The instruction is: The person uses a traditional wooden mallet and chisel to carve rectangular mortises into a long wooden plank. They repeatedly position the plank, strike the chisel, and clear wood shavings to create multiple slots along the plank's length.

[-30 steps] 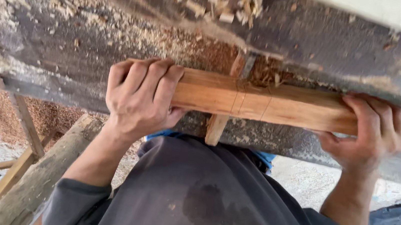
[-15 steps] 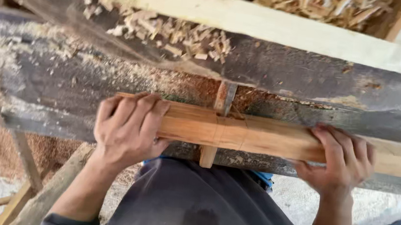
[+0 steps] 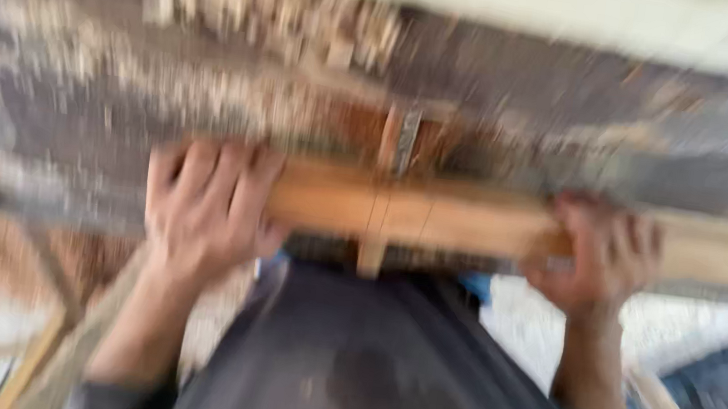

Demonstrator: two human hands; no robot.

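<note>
While the whole view is smeared with blur, we look down on a dark grey bench [image 3: 73, 107] that fills the far half of the scene, dusted with pale sawdust and wood shavings [image 3: 248, 18]. Near its front edge lies a long wooden bar [image 3: 454, 217], running left to right across the middle. Below it our dark grey shirt [image 3: 363, 369] fills the near centre. Our left hand [image 3: 204, 205] wraps over the bar's left end, fingers curled around its far side. Our right hand [image 3: 605, 255] grips the bar further right, fingers closed over the top. A small wooden peg [image 3: 370, 255] pokes out beneath the bar, between our hands.
</note>
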